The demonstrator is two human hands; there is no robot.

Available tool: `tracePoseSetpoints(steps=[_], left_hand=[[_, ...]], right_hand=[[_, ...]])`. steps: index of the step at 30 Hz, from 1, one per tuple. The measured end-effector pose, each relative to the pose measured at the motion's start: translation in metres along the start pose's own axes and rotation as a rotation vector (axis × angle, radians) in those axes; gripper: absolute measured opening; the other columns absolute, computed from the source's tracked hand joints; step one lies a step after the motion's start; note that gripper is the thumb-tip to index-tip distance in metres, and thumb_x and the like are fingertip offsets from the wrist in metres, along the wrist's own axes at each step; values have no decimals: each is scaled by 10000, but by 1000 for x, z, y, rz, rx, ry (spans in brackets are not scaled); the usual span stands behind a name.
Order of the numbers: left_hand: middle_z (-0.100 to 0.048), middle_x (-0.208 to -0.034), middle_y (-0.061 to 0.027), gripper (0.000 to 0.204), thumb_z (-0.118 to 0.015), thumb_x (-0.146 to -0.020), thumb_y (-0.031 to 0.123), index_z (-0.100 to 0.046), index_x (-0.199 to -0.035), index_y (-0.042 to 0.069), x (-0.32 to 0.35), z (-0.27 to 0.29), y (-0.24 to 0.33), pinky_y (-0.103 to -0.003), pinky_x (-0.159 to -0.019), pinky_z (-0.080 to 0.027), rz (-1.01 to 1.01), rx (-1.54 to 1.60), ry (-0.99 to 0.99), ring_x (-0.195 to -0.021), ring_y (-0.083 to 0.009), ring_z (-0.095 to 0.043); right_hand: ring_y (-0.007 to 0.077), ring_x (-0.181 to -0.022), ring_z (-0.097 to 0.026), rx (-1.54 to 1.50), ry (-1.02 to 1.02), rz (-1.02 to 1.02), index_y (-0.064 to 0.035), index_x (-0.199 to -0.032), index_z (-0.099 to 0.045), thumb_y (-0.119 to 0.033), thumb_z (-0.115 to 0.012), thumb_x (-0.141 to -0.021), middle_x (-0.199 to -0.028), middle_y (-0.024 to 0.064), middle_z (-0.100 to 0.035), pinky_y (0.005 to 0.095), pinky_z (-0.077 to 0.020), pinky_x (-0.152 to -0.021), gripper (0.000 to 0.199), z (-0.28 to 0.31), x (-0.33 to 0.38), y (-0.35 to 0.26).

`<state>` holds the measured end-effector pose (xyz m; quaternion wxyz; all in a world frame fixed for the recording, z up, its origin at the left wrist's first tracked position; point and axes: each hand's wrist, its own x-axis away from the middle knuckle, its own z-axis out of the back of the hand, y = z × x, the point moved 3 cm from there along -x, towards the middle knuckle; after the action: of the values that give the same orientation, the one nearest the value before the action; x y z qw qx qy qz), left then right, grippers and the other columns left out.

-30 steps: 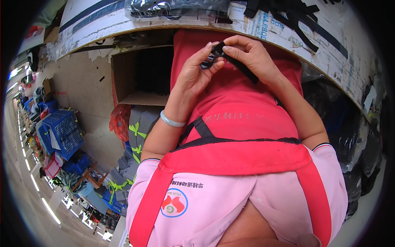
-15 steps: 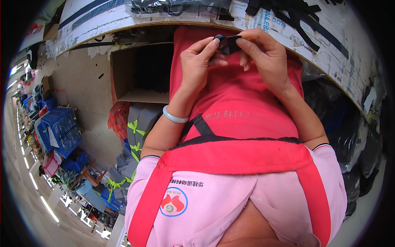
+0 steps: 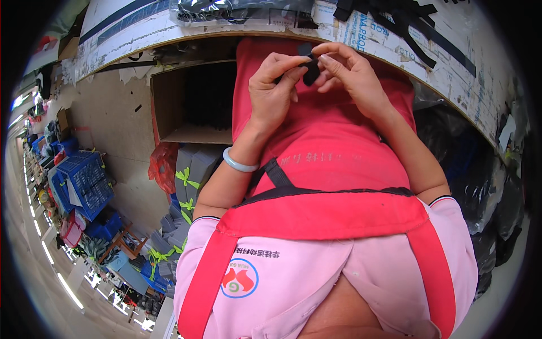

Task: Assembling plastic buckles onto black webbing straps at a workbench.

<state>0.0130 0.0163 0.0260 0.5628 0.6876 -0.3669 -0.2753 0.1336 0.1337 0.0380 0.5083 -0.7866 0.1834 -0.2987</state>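
A small flat black piece, rounded like a tab of plastic or rubber, sits between the two hands, up in front of the red apron at the curved edge of the bench. Its exact kind is too small to tell. The left hand pinches its left side, thumb and bent forefinger closed on it, the other fingers curled under. The right hand pinches the same piece from the right and above, fingertips bent down onto its top edge; the two hands nearly touch over it. A pale jade-coloured bangle circles the left wrist.

The long red fabric apron hangs below the hands, with a black strap crossing it, over a pink shirt with a round printed badge.

Just beyond the hands lies the white bench covered in printed sheeting, its rim bending with the lens. On it, well right of the hands, lies a heap of flat black straps; to the left a clear plastic bag of dark parts.

Under the bench to the left, an open brown cardboard box stands on its side. Lower left, grey bundles tied with green ribbon, a red plastic bag and blue plastic crates stand on the floor. Black plastic bags fill the space on the right.
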Motion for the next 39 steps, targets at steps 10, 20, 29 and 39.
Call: tracePoseSetpoints(steps=[10,20,29,39], left_hand=[[-545,-1003,-49,200,-595,-860,-95,-683,-1005,11,11,-6,14,-176,-456,-442,-162,-200,-149,-643,-76,-566],[-544,-1040,-70,202,-568,-867,-108,-667,-1008,-2,19,-6,19,-183,-481,-496,-75,-156,-251,-764,-100,-590],[-586,-970,-63,191,-547,-889,-73,-658,-1029,-9,27,47,49,-200,-486,-481,52,-392,-325,-702,-80,-577],[-551,-1226,-163,368,-496,-913,-56,-469,-1279,-75,25,167,11,-407,-1074,-400,287,409,392,-1222,-299,-504]], right_hand=[[55,-693,-567,284,-121,38,-17,-976,-653,-208,-633,-923,-805,-1,-619,200,-500,-638,199,17,-8,5],[64,-700,-594,126,-58,25,-13,-957,-615,-123,-654,-902,-803,16,-630,204,-504,-646,129,14,-9,9],[112,-794,-611,356,-33,65,-20,-971,-595,-123,-657,-874,-891,37,-623,255,-502,-713,155,21,-2,7],[290,-935,-597,1487,549,613,-72,-1068,-658,-303,-683,-832,-1002,97,-640,381,-477,-837,332,156,-21,-59]])
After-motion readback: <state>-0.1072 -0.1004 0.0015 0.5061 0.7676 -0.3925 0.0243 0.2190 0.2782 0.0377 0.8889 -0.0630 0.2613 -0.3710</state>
